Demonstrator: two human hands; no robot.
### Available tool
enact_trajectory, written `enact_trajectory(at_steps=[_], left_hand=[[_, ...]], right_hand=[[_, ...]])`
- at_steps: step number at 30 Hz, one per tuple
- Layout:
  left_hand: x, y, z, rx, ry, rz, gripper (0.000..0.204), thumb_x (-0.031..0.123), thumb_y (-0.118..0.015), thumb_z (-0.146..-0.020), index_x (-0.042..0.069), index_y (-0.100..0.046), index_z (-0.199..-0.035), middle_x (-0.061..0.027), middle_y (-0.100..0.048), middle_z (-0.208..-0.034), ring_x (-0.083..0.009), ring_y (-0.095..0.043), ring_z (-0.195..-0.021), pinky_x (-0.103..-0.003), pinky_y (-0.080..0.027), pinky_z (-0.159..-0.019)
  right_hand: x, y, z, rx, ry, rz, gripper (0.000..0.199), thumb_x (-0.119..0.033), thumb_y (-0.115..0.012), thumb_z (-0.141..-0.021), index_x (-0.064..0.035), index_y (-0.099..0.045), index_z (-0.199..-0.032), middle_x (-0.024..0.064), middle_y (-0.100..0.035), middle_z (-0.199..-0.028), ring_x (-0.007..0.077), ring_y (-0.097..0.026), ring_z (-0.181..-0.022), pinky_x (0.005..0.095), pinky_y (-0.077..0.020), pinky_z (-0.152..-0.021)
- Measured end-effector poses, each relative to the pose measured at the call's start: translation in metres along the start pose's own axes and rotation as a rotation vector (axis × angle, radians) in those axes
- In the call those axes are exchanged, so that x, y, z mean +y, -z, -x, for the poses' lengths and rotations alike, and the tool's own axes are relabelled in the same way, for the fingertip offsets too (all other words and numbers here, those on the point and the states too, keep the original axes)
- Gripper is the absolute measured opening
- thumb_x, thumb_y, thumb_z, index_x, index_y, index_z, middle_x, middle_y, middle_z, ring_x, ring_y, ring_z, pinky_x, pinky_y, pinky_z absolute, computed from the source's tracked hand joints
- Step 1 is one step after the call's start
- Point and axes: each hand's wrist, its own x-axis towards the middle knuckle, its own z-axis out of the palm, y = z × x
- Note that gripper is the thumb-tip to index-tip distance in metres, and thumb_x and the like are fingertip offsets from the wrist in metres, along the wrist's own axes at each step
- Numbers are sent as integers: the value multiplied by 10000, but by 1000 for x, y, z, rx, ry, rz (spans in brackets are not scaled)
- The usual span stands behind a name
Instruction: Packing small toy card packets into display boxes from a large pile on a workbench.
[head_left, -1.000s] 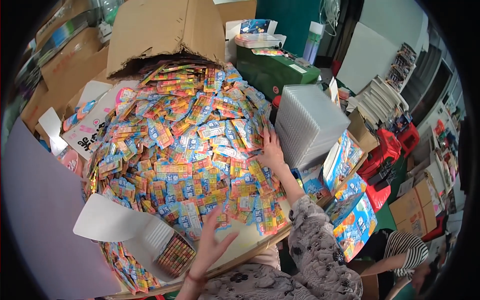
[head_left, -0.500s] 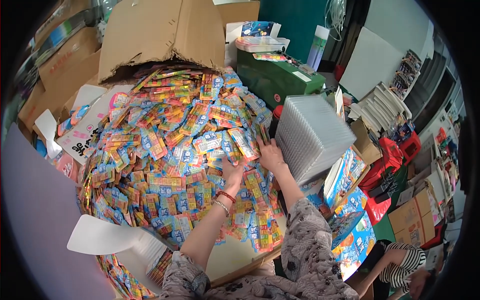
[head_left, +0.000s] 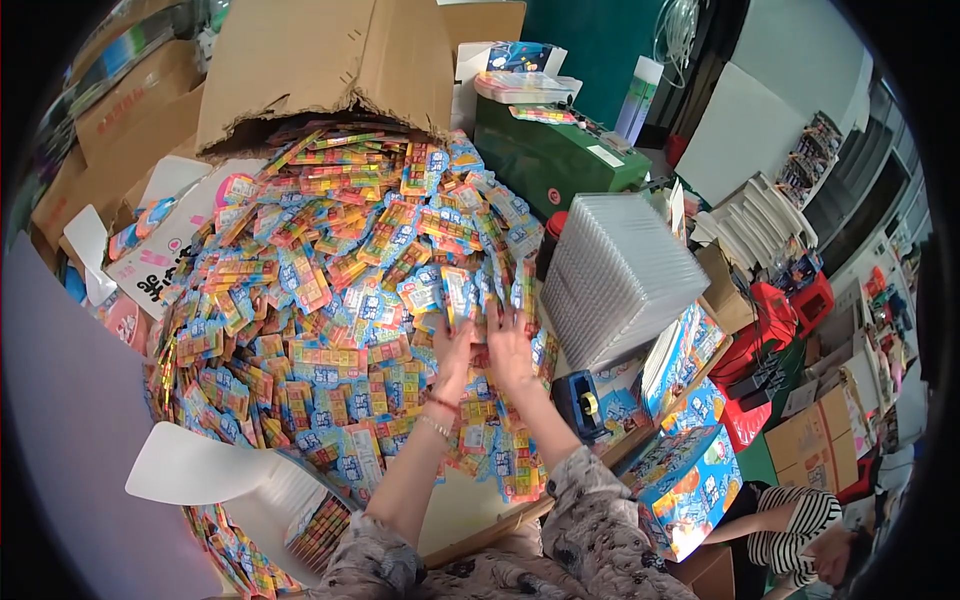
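Note:
A big heap of small flat packets (head_left: 330,375), blue-edged with rows of red, yellow and green squares, covers the table in front of me. My left hand (head_left: 454,352), with a red bracelet and a pale one on its wrist, grips an upright packet (head_left: 458,293) at the heap's right part. Close beside it, my right hand (head_left: 511,352) points its fingers down against packets (head_left: 525,285) that stand on edge at its fingertips. Its fingers look closed on them, though the undersides are hidden.
A torn cardboard box (head_left: 320,70) lies tipped behind the heap. To the right stand stacked clear plastic trays (head_left: 625,280), a black tape dispenser (head_left: 580,405) and a blue printed box (head_left: 685,490). A white carton (head_left: 210,470) sits at near left. Another person (head_left: 795,525) is at lower right.
Both hands have come closer together. My right hand moved left and nearer, away from the plastic trays, uncovering the tape dispenser. The packet by my left hand now stands more upright.

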Motion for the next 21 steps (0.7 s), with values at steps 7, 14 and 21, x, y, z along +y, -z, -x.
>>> enact_trajectory(at_steps=[7,14,21], left_hand=[[24,75,106,10,-49,47,479,257,-625,-920,15,-470,-1303,-68,-583,-1088,-130,-568,-961,-288,-469,-838],[9,103,170,-146,226,289,585,363,-564,-951,68,-377,-1421,-68,-477,-1368,-199,-490,-1217,-356,-442,-979],[-11,116,151,55,206,347,354,295,-683,-887,36,-601,-1114,-57,-653,-1032,-163,-639,-919,-307,-533,-746]], right_hand=[[-92,60,81,-16,42,26,641,-79,-609,-782,73,-362,-1353,257,-535,-1178,387,-462,-1174,305,-527,-873],[-133,77,140,-156,-8,-415,777,-10,-630,-745,32,-260,-1426,259,-291,-1396,452,-300,-1292,476,-405,-1025],[-97,68,146,-54,77,-874,741,15,-635,-738,-21,-289,-1393,230,-338,-1373,391,-439,-1243,457,-490,-922]])
